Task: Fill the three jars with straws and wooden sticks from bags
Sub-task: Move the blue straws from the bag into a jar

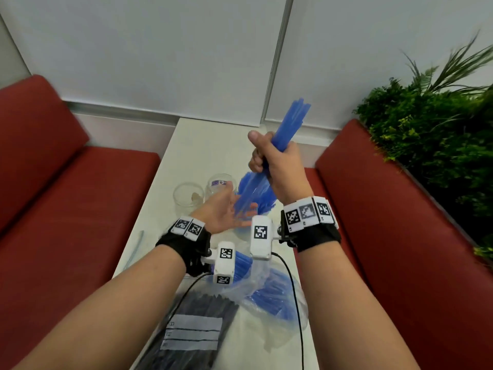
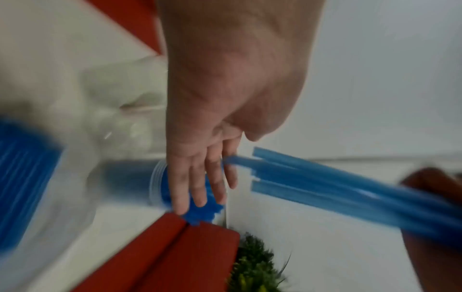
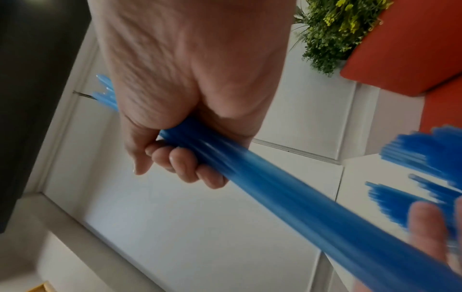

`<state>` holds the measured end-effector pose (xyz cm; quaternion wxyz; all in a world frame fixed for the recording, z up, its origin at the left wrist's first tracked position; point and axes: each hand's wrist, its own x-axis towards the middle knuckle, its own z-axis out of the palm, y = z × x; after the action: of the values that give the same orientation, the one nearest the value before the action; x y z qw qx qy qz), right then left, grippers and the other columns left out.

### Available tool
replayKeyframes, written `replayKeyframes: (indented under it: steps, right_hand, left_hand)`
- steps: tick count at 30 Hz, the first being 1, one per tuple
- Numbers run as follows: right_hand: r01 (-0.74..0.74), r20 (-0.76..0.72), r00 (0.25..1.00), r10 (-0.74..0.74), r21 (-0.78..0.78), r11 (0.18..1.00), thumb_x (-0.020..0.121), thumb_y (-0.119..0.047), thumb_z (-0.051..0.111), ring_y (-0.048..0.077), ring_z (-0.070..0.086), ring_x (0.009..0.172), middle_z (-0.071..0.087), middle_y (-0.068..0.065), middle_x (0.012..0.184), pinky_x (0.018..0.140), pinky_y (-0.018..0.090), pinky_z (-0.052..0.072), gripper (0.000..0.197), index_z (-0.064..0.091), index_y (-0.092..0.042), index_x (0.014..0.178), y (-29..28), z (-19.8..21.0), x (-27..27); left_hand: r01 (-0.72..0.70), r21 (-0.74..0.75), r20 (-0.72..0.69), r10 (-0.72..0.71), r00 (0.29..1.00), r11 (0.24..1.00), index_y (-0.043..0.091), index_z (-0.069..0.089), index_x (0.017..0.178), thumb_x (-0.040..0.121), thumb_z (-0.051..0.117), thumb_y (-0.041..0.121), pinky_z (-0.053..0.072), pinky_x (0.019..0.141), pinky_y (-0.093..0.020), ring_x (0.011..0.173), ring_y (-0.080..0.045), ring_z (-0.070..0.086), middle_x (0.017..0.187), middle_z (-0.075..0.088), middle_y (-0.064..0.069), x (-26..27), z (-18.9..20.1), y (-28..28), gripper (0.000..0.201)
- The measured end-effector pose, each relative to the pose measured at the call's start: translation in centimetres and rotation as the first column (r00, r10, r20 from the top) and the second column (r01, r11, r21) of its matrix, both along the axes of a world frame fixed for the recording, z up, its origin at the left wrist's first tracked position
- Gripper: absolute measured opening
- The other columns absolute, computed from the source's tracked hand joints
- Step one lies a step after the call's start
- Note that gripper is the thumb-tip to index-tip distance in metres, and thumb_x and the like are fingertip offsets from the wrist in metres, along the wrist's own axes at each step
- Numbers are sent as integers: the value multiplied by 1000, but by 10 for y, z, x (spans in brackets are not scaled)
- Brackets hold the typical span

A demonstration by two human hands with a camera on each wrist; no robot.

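Gripping a fat bundle of blue straws [image 1: 286, 129] around its middle, the right hand [image 1: 277, 166] is clenched in a full fist, with the bundle tilted so the top points off toward 1 o'clock and the bottom ends aim down at 7 o'clock. The left hand [image 1: 226, 209] is flat and relaxed, fingers straight, palm turned up right under those lower tips. From the left wrist view it looks like the straw ends are just meeting the fingers [image 2: 200, 183], though it's blurry, so I wouldn't swear to contact.

Right below both hands sits a clear jar [image 1: 256, 193] already bristling with blue straws. At about 9 o'clock from it are two more jars: one with a purple label [image 1: 221, 184] and one further left [image 1: 188, 197], both looking pretty much empty, maybe some small scrap in the left one.

Nearer the person, at 6 o'clock, there's an open clear bag of blue straws [image 1: 272, 295] and a bag of dark sticks with a white label [image 1: 197, 324], all on the white table [image 1: 202, 150].

My guess: still on jar one, squaring the bundle's ends against the palm. The next move would need the bundle tipped upright and lowered into the mouth without snagging the straws already in there. That jar looks crowded, so maybe the next jar is smarter.
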<state>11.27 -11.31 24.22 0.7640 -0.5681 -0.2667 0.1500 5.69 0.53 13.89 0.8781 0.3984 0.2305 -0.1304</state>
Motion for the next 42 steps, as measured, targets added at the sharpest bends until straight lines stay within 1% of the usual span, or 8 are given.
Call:
replayKeyframes:
  steps: [3,11,17,21,27,33,38,42]
  right_hand:
    - [6,37,999,-5,-37,999,87,-26,79,19,43,54,47,0,56,59,30,41,41,49,-24,59,2,0,0]
    - [-76,74,993,87,-140,987,88,-31,76,22,52,63,55,2,62,75,35,47,34,57,-22,62,0,-6,4]
    - [-106,50,990,131,-347,932,96,-32,70,26,71,81,63,6,70,82,33,58,34,60,-15,68,-6,-11,16]
    - [-190,36,947,320,-739,646,92,-28,74,28,76,91,79,5,94,80,32,63,15,75,-14,95,-15,13,35]
    - [31,161,984,75,-574,818,89,-9,73,32,76,76,78,12,85,74,30,63,3,73,-7,92,-17,31,61]
    - [252,267,959,-91,-662,706,89,-4,69,14,72,58,73,9,79,58,19,57,4,70,-6,86,-11,-2,94]
    - [210,164,978,-131,-798,565,89,-6,66,20,71,63,73,17,84,71,34,62,12,70,4,94,12,-76,106]
    - [174,158,985,-74,-889,423,88,-17,70,19,63,75,68,9,89,64,26,51,19,70,-2,99,22,-120,106]
  left_hand:
    - [-83,-379,-12,85,996,922,-8,59,120,103,40,45,48,99,-51,113,-39,62,114,65,-26,5,-14,-10,59]
    - [-210,-349,-57,203,978,913,-7,68,90,90,59,9,59,56,-31,69,-26,70,82,64,-17,9,-14,-14,18]
    - [-167,-274,-165,125,978,947,10,52,74,97,52,22,18,23,-12,29,-4,33,53,43,1,11,-23,-1,26]
    - [-218,-158,-130,198,971,963,16,48,73,99,50,20,13,25,-14,30,-3,24,50,31,5,16,-33,14,26]
    - [-350,-28,-150,343,928,936,6,61,75,100,51,24,36,39,-16,47,-10,47,59,56,-4,31,-57,32,32]
    - [-66,289,-194,126,973,955,3,64,86,99,55,17,50,65,-27,69,-19,57,80,62,-10,30,-96,36,21]
    - [273,667,-213,-174,961,693,-5,70,98,89,65,5,54,68,-29,74,-21,60,85,67,-13,33,-118,19,15]
    - [375,903,-253,-448,857,209,4,73,107,88,68,15,50,93,-31,103,-23,64,108,70,-7,38,-130,10,22]
